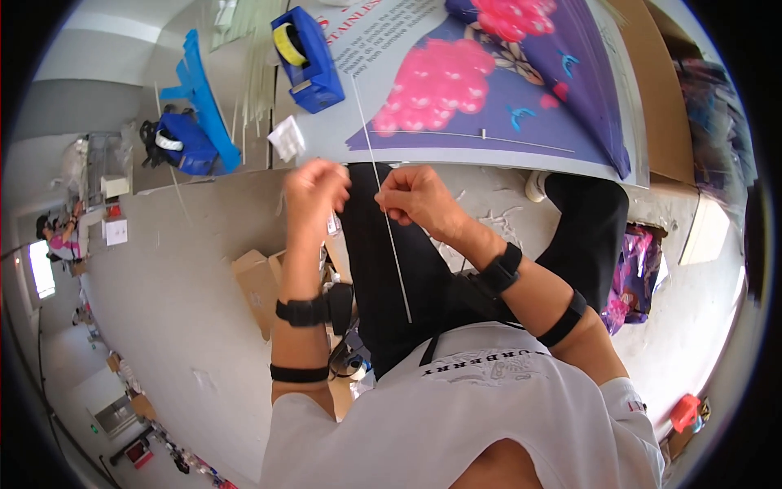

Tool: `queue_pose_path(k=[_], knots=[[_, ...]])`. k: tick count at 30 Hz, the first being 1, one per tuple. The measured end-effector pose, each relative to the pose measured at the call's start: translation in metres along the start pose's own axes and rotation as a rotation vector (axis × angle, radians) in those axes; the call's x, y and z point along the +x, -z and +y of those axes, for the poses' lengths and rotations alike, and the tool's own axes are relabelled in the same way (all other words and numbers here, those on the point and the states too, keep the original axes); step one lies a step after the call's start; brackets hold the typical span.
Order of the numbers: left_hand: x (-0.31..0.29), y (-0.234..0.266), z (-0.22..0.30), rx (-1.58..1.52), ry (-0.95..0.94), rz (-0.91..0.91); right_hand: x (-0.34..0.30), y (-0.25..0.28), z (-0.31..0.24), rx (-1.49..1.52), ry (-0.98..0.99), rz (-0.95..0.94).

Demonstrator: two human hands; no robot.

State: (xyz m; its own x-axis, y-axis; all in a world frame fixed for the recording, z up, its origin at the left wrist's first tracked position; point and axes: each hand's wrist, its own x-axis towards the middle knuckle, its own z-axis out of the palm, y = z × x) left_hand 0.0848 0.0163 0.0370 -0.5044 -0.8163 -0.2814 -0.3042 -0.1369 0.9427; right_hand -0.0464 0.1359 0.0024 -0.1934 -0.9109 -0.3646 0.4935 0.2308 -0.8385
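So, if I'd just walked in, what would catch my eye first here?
Probably the pink balloons printed on the sheet at the top of the picture. Next, the bright blue tape dispenser to their left. Then, near the middle, the thin white rod pinched in the right hand, above the dark trousers.

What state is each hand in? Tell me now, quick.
Left hand: curled and blurred; cannot tell whether it is closed or holding anything.
Right hand: closed, pinching a thin white rod.
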Motion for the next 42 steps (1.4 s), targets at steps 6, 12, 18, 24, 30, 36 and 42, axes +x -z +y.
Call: queue_pose_path(k=[6, 12, 18, 24, 30, 36, 42], knots=[[0.090, 0.048, 0.018, 0.033, -0.084, 0.389, -0.001, -0.032, 0.001, -0.092, -0.116, -0.142], [0.147, 0.041, 0.035, 0.133, 0.147, 0.282, 0.024, -0.029, 0.004, -0.137, -0.065, -0.103], [0.164, 0.041, 0.041, 0.113, 0.207, 0.301, 0.032, -0.034, 0.010, -0.112, -0.098, -0.105], [0.130, 0.039, 0.044, -0.184, 0.025, 0.261, 0.036, -0.035, 0.019, -0.110, -0.057, -0.055], [-0.018, 0.025, 0.003, -0.261, 0.103, -0.005, 0.035, -0.037, 0.016, -0.114, -0.040, -0.059], [-0.172, -0.012, -0.016, -0.277, 0.421, 0.110, 0.037, -0.037, 0.022, -0.085, -0.050, -0.056], [-0.184, -0.005, -0.012, -0.231, 0.506, 0.091, 0.038, -0.038, 0.020, -0.111, 0.007, -0.068]])
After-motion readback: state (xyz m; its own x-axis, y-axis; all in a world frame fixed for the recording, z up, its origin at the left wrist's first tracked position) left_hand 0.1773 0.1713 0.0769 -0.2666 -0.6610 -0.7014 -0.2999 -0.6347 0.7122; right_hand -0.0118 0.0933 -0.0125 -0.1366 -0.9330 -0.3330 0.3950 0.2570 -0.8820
